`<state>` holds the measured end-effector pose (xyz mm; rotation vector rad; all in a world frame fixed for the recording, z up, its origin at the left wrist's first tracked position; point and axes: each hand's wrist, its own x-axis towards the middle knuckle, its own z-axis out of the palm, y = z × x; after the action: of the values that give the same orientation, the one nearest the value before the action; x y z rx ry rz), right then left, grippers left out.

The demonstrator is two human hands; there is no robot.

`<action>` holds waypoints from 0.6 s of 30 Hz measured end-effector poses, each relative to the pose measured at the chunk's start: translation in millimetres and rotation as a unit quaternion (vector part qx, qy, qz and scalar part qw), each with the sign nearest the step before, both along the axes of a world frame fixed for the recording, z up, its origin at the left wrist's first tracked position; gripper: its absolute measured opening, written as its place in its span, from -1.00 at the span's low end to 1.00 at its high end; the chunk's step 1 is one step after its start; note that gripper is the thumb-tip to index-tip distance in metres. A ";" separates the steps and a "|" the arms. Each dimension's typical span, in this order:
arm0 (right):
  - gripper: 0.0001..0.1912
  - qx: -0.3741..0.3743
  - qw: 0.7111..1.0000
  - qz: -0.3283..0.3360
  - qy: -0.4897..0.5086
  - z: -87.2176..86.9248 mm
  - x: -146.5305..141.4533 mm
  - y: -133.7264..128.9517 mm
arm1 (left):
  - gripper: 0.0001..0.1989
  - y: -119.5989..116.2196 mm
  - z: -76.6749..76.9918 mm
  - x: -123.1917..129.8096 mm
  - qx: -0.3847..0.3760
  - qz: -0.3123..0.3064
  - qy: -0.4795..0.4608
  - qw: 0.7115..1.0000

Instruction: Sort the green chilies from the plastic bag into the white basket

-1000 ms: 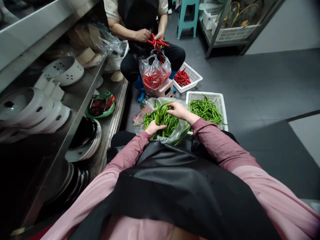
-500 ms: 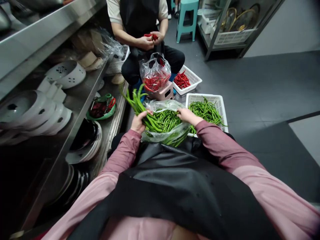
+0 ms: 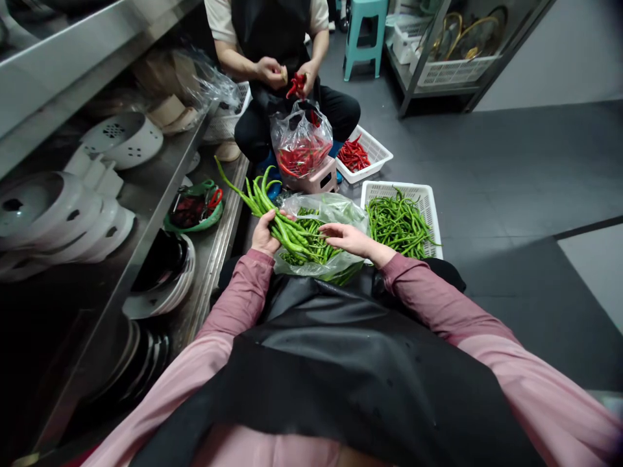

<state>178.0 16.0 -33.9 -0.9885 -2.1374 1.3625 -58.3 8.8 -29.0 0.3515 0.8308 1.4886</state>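
My left hand (image 3: pixel 267 235) is closed around a bunch of long green peppers (image 3: pixel 287 235), their tips fanning out up and to the left. Below and beside the bunch, a clear plastic bag (image 3: pixel 341 209) holds more green peppers. My right hand (image 3: pixel 348 239) is over the bag with its fingers stretched out and apart, close to the lower ends of the bunch; nothing shows in it. Just right of the bag stands a white basket (image 3: pixel 431 206) with green peppers (image 3: pixel 400 224) in it.
Opposite, a seated person holds red peppers (image 3: pixel 296 84) over a bag of red peppers (image 3: pixel 304 155) on a pink stool (image 3: pixel 324 178). A white basket (image 3: pixel 377 155) of red peppers sits behind. Metal shelves (image 3: pixel 165 194) with dishes line the left; a teal stool (image 3: pixel 365 39) stands farther back.
My right hand has moved left from the bag's right edge toward the bunch, and its fingers have opened. The other person's hands have moved apart.
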 end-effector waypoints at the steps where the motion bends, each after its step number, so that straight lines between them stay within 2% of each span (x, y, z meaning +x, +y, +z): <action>1: -0.67 0.030 0.999 0.006 -0.024 6.3 -4.7 -1.8 | -0.92 0.4 0.9 1.5 -0.006 -0.010 0.002 1.000; 3: -0.80 0.103 0.991 0.022 -0.089 16.1 -14.4 -4.8 | -0.91 1.4 5.7 4.8 -0.017 -0.033 0.006 0.999; 5: -0.84 0.161 0.977 0.030 -0.135 22.3 -22.0 -6.8 | -0.90 2.5 12.9 8.7 -0.023 -0.055 0.010 0.998; 8: -0.88 0.175 0.976 0.023 -0.128 27.5 -24.7 -8.5 | -0.88 4.1 23.9 14.5 -0.026 -0.077 0.018 0.997; 10: -0.89 0.126 0.990 0.048 -0.048 29.2 -21.0 -9.5 | -0.87 5.3 28.5 17.1 -0.033 -0.092 0.016 0.995; 12: -0.87 0.035 0.994 0.060 0.079 28.4 -15.6 -10.6 | -0.85 6.5 30.3 17.9 -0.039 -0.099 0.003 0.994; 15: -0.78 -0.145 0.964 -0.024 0.223 20.5 -11.9 -13.6 | -0.81 8.8 30.5 15.7 -0.044 -0.081 -0.021 0.995; 17: -0.72 -0.246 0.939 -0.078 0.229 12.1 -14.6 -16.5 | -0.79 10.6 31.0 13.7 -0.050 -0.064 -0.032 0.996; 18: -0.70 -0.279 0.932 -0.083 0.215 8.1 -17.2 -18.1 | -0.78 11.5 31.6 12.9 -0.055 -0.060 -0.036 0.996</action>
<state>160.8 -2.1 -25.8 -0.9233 -1.3397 1.9351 -45.4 20.3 2.6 0.2591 0.8167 1.3313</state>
